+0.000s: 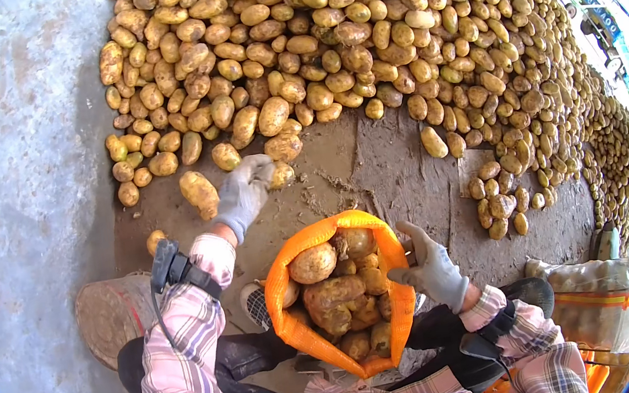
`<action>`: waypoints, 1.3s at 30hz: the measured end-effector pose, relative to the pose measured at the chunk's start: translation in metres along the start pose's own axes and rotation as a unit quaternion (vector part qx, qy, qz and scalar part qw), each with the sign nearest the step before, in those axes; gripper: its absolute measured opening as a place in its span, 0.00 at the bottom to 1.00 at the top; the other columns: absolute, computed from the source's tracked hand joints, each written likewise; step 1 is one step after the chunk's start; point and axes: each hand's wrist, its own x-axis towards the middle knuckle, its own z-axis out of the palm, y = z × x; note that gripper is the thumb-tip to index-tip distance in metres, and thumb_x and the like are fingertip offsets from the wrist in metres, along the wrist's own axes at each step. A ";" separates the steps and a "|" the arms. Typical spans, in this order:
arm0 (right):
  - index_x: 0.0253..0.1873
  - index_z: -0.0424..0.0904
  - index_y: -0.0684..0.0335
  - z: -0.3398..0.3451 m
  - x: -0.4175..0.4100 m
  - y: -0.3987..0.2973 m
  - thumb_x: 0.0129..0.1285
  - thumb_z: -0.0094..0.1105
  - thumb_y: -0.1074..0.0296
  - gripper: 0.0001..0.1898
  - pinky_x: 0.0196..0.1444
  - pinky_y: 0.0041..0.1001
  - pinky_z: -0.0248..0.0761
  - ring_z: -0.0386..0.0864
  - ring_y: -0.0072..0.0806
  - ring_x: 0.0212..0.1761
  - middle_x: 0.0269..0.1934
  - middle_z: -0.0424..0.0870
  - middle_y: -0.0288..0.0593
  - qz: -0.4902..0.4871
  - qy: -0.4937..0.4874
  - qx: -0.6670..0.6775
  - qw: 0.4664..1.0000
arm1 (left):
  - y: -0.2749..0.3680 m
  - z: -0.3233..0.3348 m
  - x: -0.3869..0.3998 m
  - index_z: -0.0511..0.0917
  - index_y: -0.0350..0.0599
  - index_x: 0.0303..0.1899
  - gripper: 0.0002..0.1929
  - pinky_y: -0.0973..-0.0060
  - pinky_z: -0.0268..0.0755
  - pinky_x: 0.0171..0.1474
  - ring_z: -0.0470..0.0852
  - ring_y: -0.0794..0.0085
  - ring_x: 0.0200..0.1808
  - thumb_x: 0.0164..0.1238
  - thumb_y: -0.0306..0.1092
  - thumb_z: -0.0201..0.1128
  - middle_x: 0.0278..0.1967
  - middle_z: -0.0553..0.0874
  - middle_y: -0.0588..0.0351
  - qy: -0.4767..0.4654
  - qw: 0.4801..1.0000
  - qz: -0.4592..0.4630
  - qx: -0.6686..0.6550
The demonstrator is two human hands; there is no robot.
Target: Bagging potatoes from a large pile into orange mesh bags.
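An orange mesh sack (282, 297) stands between my knees, its mouth wide and several large potatoes (335, 302) inside. My left hand (247, 188), in a pale work glove, reaches beyond the sack, its fingers bent beside a potato (281, 174) on the dirty ground sheet; whether they touch it cannot be told. A bigger knobbly potato (199, 193) lies left of that hand. My right hand (430, 267), gloved too, is at the right side of the sack's rim, thumb over the edge and fingers apart.
A large potato heap (329, 43) spreads across the far side and right. Nearer on the right lies a small potato cluster (499, 200). A log-like round block (111, 315) stands at left, a filled clear bag (594, 302) at lower right. Concrete floor (16, 178) runs along the left.
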 end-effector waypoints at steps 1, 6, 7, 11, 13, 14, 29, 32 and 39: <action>0.80 0.61 0.65 -0.002 -0.002 0.005 0.59 0.80 0.67 0.46 0.58 0.37 0.81 0.86 0.37 0.53 0.58 0.85 0.53 0.007 0.005 -0.015 1.000 | -0.020 -0.001 0.019 0.78 0.45 0.66 0.26 0.61 0.74 0.69 0.82 0.56 0.64 0.71 0.44 0.71 0.64 0.83 0.45 0.039 0.995 -0.043 0.075; 0.79 0.63 0.65 -0.003 -0.012 0.015 0.59 0.80 0.67 0.45 0.60 0.32 0.78 0.81 0.29 0.57 0.56 0.84 0.45 0.019 0.012 0.037 0.999 | -0.105 0.043 0.073 0.65 0.48 0.77 0.47 0.51 0.56 0.79 0.63 0.47 0.77 0.53 0.39 0.78 0.74 0.70 0.45 -0.042 0.897 -0.004 0.439; 0.78 0.66 0.65 -0.005 -0.013 0.013 0.60 0.80 0.65 0.43 0.59 0.32 0.78 0.83 0.29 0.56 0.55 0.85 0.46 0.027 0.001 0.012 1.000 | -0.116 0.056 0.078 0.66 0.47 0.77 0.47 0.52 0.57 0.78 0.64 0.48 0.77 0.53 0.40 0.77 0.73 0.71 0.45 -0.043 0.876 0.017 0.480; 0.72 0.71 0.71 -0.013 -0.014 -0.002 0.66 0.76 0.72 0.33 0.64 0.32 0.77 0.82 0.29 0.61 0.60 0.84 0.47 0.055 -0.070 -0.164 0.982 | -0.136 0.069 0.092 0.69 0.45 0.72 0.44 0.54 0.71 0.64 0.72 0.51 0.68 0.50 0.45 0.75 0.68 0.75 0.48 0.002 0.819 0.099 0.565; 0.75 0.70 0.67 -0.015 -0.011 -0.006 0.69 0.70 0.78 0.31 0.57 0.35 0.82 0.87 0.37 0.53 0.67 0.80 0.53 -0.069 -0.013 -0.070 0.995 | -0.134 0.064 0.090 0.71 0.48 0.70 0.43 0.50 0.74 0.60 0.76 0.52 0.64 0.51 0.52 0.77 0.61 0.80 0.50 -0.011 0.858 0.064 0.510; 0.75 0.69 0.66 -0.014 -0.008 -0.007 0.68 0.69 0.80 0.32 0.57 0.35 0.82 0.87 0.37 0.53 0.66 0.80 0.53 -0.055 -0.003 -0.067 0.996 | -0.132 0.060 0.086 0.72 0.46 0.67 0.45 0.51 0.74 0.60 0.79 0.50 0.61 0.47 0.55 0.80 0.57 0.83 0.48 -0.010 0.900 0.022 0.435; 0.52 0.90 0.54 0.032 -0.090 -0.255 0.56 0.66 0.57 0.20 0.50 0.33 0.79 0.86 0.27 0.43 0.46 0.88 0.31 -0.626 0.401 -0.240 0.625 | 0.167 -0.026 -0.072 0.78 0.36 0.65 0.33 0.74 0.81 0.58 0.87 0.72 0.53 0.65 0.45 0.79 0.55 0.88 0.55 -0.186 0.935 0.048 -0.299; 0.54 0.89 0.55 0.031 -0.110 -0.248 0.56 0.66 0.57 0.20 0.50 0.34 0.79 0.86 0.28 0.44 0.46 0.88 0.33 -0.587 0.237 -0.405 0.660 | 0.188 -0.024 -0.116 0.79 0.35 0.63 0.29 0.72 0.82 0.57 0.88 0.69 0.52 0.68 0.42 0.75 0.53 0.88 0.53 -0.164 0.910 0.021 -0.380; 0.56 0.86 0.57 0.033 -0.120 -0.189 0.57 0.68 0.56 0.23 0.51 0.35 0.78 0.85 0.31 0.45 0.48 0.87 0.36 -0.543 0.184 -0.435 0.694 | 0.160 -0.004 -0.130 0.80 0.31 0.59 0.21 0.66 0.86 0.56 0.90 0.63 0.49 0.74 0.37 0.67 0.49 0.88 0.48 -0.122 0.872 -0.027 -0.474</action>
